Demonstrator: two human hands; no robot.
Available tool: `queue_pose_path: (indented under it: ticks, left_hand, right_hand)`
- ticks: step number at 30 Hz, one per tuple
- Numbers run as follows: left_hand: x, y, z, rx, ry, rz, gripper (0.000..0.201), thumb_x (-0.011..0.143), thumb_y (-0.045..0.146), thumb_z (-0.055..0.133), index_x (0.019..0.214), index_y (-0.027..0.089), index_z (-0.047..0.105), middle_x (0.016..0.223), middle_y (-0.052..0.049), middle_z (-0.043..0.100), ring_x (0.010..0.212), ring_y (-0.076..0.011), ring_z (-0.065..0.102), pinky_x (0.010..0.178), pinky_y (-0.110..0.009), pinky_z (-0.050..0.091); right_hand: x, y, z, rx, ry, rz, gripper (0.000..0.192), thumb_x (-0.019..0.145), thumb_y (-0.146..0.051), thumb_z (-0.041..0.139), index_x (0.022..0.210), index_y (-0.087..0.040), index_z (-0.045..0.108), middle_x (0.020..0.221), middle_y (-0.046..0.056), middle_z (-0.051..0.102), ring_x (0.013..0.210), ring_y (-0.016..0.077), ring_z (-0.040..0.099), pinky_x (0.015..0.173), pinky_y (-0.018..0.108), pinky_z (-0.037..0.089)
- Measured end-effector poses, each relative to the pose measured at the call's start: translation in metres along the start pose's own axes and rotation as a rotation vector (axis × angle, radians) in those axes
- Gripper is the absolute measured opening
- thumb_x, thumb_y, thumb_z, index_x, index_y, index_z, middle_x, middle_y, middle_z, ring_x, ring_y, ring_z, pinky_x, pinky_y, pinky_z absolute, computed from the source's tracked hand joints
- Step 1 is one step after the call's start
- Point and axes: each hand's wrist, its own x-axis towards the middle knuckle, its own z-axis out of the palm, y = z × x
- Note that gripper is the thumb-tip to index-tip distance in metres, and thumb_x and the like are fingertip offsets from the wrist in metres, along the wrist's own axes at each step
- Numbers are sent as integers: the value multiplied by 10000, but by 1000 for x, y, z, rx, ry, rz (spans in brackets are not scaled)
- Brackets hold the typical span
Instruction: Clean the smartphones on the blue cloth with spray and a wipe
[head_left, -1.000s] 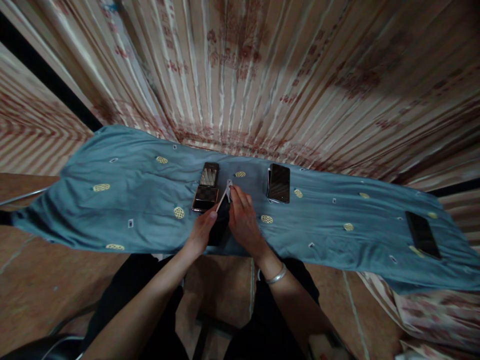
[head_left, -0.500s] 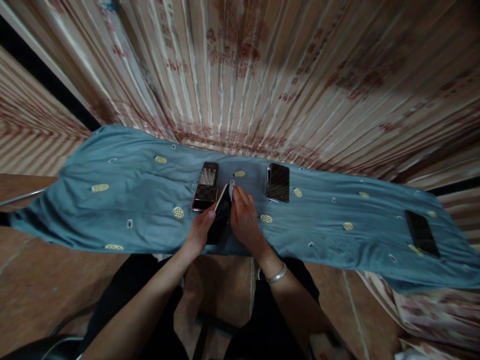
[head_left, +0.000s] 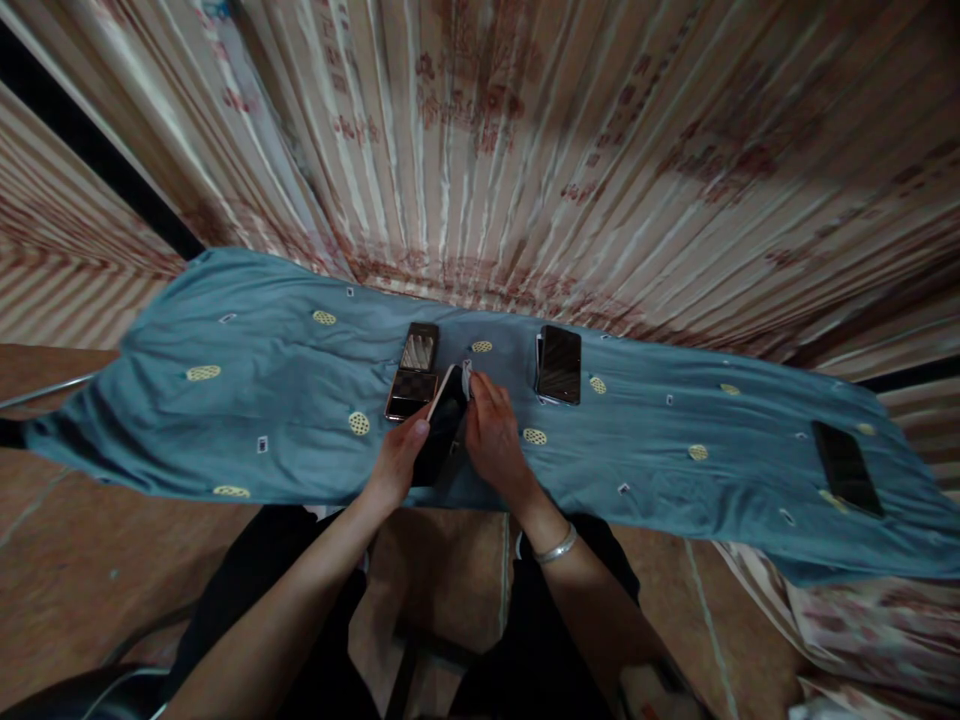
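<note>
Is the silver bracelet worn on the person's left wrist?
No, the silver bracelet is around the right wrist, and the left wrist is bare.

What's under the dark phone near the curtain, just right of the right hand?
A pale-edged item peeks out left of the dark phone; the rest is covered, so I can't tell what it is. Blue cloth surrounds both.
</note>
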Motion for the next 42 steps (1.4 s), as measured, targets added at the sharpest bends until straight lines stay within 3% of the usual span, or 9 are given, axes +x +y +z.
queue_pose_path:
  ticks: [14, 21, 26, 34, 42]
  left_hand:
    - [0, -2, 2, 0, 9, 4, 888, 762, 888, 556, 1168, 137, 801, 1214, -168, 787, 1272, -390, 663, 1174, -495, 441]
    - [1, -1, -1, -12, 40, 2, 933, 761, 901, 527, 1201, 120, 785, 1264, -158, 771, 1274, -391, 659, 1151, -486, 471]
    - [2, 1, -1, 8, 53, 26, 927, 776, 901, 506, 1188, 122, 793, 1273, -148, 770, 1295, -380, 651, 1165, -460, 464]
    - [7, -7, -3, -97, 58, 43, 892, 807, 856, 537, 1220, 103, 776, 1179, -151, 799, 1311, -376, 640, 1183, -475, 446]
    - [6, -10, -1, -158, 60, 3, 847, 820, 822, 566, 1224, 107, 771, 1190, -155, 793, 1343, -363, 619, 1193, -474, 435]
  right_hand:
    - [-1, -1, -2, 11, -7, -28, 539, 1021, -116, 316, 1531, -105, 489, 1486, 200, 611, 1388, 267, 563, 1202, 533, 427]
    - [-2, 6, 7, 26, 0, 63, 508, 1030, -158, 325, 1491, -93, 530, 1453, 220, 634, 1386, 290, 569, 1194, 564, 434]
    - [-3, 6, 10, 61, 41, 82, 486, 1035, -182, 331, 1451, -92, 565, 1424, 198, 659, 1348, 273, 603, 1169, 509, 480]
    - [-8, 0, 12, 70, -25, 47, 468, 1035, -171, 373, 1462, -109, 555, 1358, 197, 682, 1251, 276, 653, 1114, 488, 521]
    - [-6, 5, 13, 70, 19, 50, 494, 1045, -175, 343, 1499, -127, 530, 1397, 182, 667, 1303, 269, 622, 1138, 495, 501]
